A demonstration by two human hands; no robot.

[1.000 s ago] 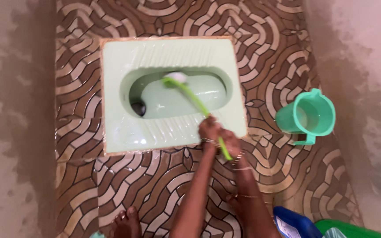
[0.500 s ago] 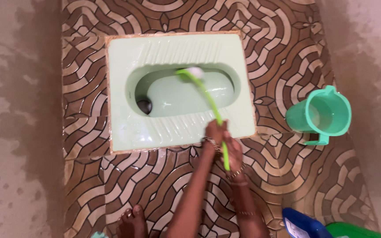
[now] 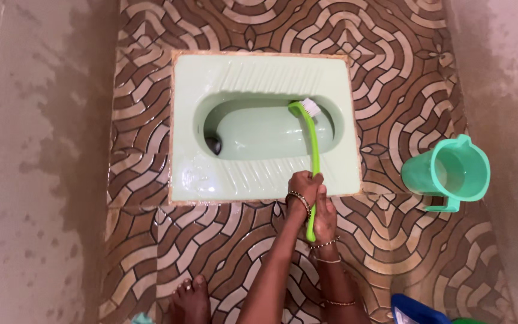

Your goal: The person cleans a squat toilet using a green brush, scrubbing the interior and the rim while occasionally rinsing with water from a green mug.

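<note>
green brush (image 3: 312, 144) gripped by left hand (image 3: 304, 187) and right hand (image 3: 324, 217), bristles in pale green squat pan (image 3: 193, 174); patterned brown floor tiles (image 3: 223, 234) seemingly wet.

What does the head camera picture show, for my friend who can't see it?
Two hands, the left hand in front of the right hand, grip a long green brush whose white bristles touch the inside of a pale green squat toilet set in brown patterned floor tiles. A green mug stands to the right, and a bare foot shows below.

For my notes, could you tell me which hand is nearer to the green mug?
Right. The right hand grips the brush low on its handle, on the mug's side; the left hand sits farther away.
</note>
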